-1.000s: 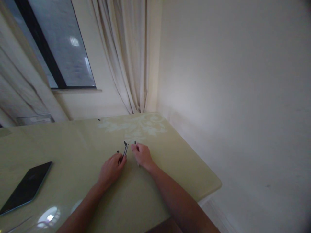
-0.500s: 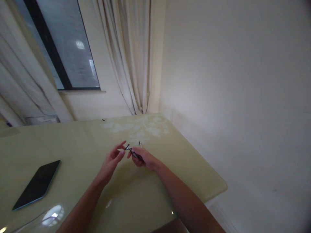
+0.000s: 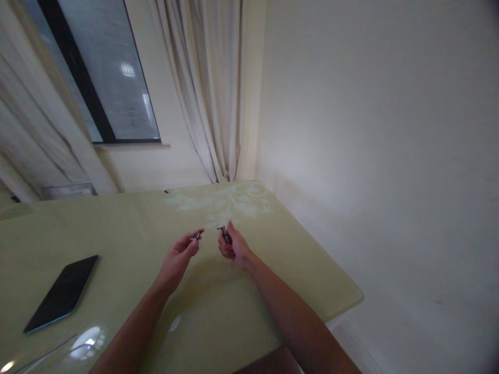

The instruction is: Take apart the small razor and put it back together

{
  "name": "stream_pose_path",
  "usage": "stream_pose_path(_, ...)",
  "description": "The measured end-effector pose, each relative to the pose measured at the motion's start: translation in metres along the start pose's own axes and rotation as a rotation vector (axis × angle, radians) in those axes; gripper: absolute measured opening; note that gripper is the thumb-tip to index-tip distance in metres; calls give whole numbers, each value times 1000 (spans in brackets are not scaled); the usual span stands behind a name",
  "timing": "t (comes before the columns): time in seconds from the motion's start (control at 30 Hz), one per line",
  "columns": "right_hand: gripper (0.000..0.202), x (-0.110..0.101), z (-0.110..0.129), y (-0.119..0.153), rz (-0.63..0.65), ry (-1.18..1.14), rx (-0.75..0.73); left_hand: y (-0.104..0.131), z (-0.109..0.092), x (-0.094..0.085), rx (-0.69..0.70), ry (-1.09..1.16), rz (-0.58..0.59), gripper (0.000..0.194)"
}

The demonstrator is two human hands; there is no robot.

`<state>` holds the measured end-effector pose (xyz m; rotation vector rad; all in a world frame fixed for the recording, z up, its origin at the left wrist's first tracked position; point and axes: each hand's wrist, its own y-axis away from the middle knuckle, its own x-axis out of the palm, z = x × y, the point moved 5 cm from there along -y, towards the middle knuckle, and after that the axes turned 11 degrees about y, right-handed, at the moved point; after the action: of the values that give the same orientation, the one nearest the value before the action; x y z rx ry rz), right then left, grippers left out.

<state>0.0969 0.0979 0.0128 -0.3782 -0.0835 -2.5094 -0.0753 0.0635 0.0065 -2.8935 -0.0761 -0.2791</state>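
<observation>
Above the table, my left hand (image 3: 180, 258) pinches a small dark piece (image 3: 199, 235) with a pale part between thumb and fingertips; its kind is too small to make out. Across a gap to the right, my right hand (image 3: 236, 248) is closed round a slim dark object (image 3: 226, 236) with a silvery side. A thin dark bit sticks out at its tip, towards the left hand. The fingers and palm hide its lower end.
The pale green table (image 3: 312, 283) has a leaf pattern and meets the wall on the right. A black tablet (image 3: 62, 293) lies at left. A tiny dark item (image 3: 166, 191) sits by the back edge. A brown object (image 3: 268, 363) shows at the bottom.
My hands have drawn apart; the items in them were together before. The right hand has turned more upright. A small pale stick with a dark end behind it is out of sight now.
</observation>
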Motion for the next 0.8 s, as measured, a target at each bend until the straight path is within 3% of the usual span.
stream_pose_path(0.17,79,-42,23,1,-207,-308,-109,2,-2,21,176,-465,103,43)
stream_pose_path(0.37,78,-87,36,10,-366,-396,-176,-18,17,74,207,-823,284,35)
stream_pose_path(0.6,75,-105,36,13,-424,-507,-211,-53,39,131,96,-1090,306,34)
stream_pose_path(0.73,75,-111,35,14,-431,-524,-225,-54,53,150,58,-1113,308,34)
stream_pose_path(0.8,75,-113,34,13,-445,-522,-223,-52,50,153,80,-1120,332,38)
